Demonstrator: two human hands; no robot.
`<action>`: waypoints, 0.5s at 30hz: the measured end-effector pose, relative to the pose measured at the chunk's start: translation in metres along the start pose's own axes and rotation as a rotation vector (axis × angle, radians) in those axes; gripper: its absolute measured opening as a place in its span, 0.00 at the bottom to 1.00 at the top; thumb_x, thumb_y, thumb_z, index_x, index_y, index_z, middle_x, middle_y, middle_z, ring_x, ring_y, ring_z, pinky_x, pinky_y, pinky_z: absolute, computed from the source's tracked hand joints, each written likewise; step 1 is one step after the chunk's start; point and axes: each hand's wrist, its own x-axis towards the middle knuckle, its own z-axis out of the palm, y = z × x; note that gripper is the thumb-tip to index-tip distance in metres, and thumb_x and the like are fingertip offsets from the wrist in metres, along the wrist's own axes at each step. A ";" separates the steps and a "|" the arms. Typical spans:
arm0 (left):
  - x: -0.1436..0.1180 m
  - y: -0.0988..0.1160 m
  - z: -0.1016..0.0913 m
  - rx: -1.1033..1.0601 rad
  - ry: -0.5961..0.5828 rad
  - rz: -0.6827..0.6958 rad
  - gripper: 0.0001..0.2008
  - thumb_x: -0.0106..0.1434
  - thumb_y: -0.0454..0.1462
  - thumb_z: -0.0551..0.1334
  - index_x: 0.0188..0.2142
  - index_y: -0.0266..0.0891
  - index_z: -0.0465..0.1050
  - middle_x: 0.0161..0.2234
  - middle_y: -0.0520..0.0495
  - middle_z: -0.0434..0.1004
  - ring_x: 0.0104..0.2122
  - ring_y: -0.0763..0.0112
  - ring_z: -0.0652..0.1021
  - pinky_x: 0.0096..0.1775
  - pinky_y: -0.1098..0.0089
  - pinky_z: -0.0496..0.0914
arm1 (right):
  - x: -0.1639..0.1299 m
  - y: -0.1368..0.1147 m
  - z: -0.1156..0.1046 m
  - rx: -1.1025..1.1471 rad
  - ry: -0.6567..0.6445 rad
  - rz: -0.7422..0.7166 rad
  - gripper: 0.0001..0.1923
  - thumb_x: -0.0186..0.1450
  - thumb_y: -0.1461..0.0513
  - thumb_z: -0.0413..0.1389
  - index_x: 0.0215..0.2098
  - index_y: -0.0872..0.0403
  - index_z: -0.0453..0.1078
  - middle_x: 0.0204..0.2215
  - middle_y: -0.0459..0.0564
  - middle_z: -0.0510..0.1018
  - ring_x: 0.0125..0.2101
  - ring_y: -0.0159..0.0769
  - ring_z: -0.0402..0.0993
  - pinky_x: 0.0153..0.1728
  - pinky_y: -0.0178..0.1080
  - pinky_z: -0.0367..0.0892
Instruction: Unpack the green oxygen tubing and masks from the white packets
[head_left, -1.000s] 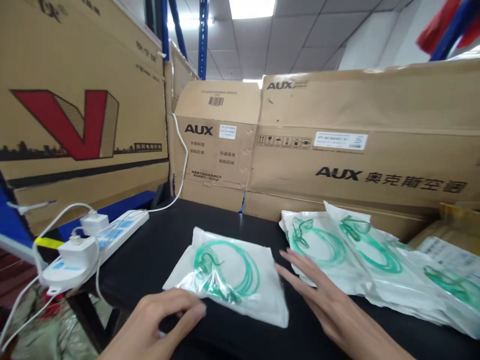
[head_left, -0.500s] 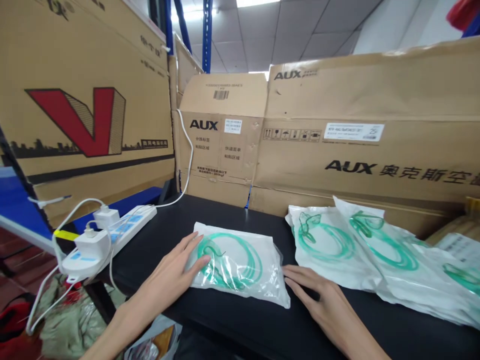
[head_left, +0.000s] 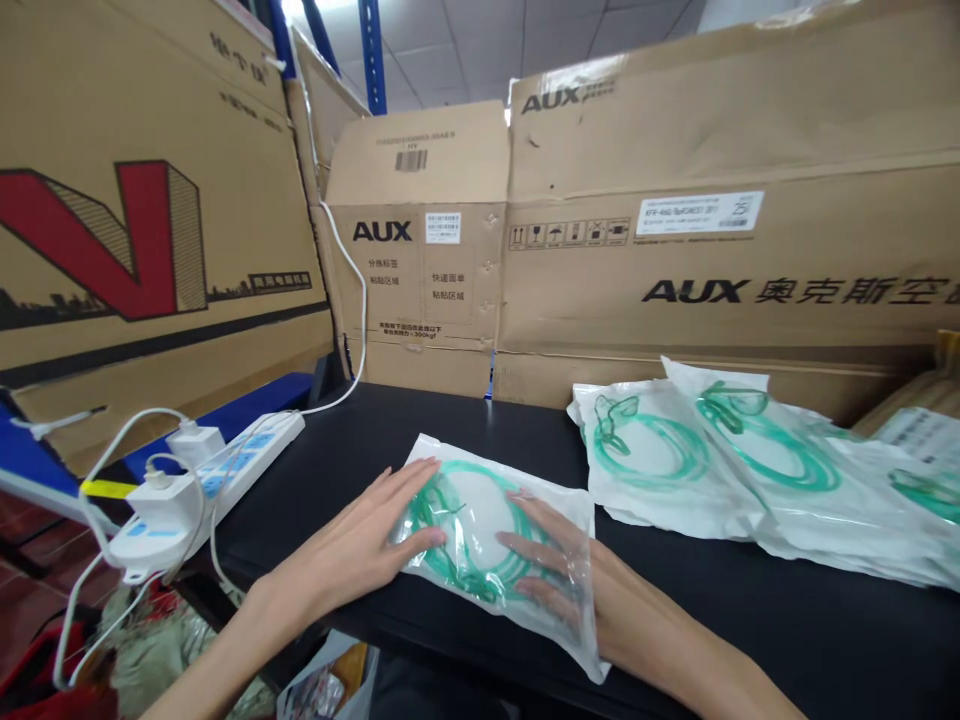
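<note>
A clear plastic bag (head_left: 480, 505) with coiled green tubing inside lies on the black table (head_left: 750, 620), near its front edge. My left hand (head_left: 360, 550) rests flat on the bag's left side, fingers spread over the tubing. My right hand (head_left: 622, 610) has slid under the bag's right side. Its fingers show through the plastic, spread and flat, and the bag's near right corner drapes over the wrist.
A pile of similar bags with green tubing (head_left: 675, 450) lies at the right of the table. A white power strip (head_left: 225, 470) with plugged chargers and cables sits at the left edge. Large AUX cardboard boxes (head_left: 675, 250) wall the back, and another box (head_left: 150, 200) stands at the left.
My left hand moved up from the table edge onto the bag. My right hand moved from beside the bag to under its right side, lifting that edge.
</note>
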 end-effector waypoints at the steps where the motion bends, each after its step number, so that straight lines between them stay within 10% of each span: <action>1: 0.000 0.000 -0.001 0.004 -0.019 0.007 0.35 0.74 0.57 0.53 0.74 0.52 0.47 0.74 0.51 0.48 0.72 0.55 0.55 0.70 0.49 0.51 | -0.001 0.000 0.000 -0.011 -0.005 0.007 0.21 0.74 0.56 0.55 0.65 0.48 0.70 0.69 0.50 0.64 0.67 0.46 0.62 0.65 0.44 0.63; 15: -0.003 -0.021 0.000 0.068 -0.132 0.053 0.35 0.74 0.57 0.54 0.74 0.57 0.43 0.73 0.50 0.49 0.71 0.56 0.58 0.71 0.45 0.45 | -0.113 0.043 -0.008 -0.360 0.153 0.122 0.30 0.68 0.50 0.61 0.68 0.35 0.65 0.67 0.40 0.65 0.58 0.53 0.73 0.53 0.43 0.75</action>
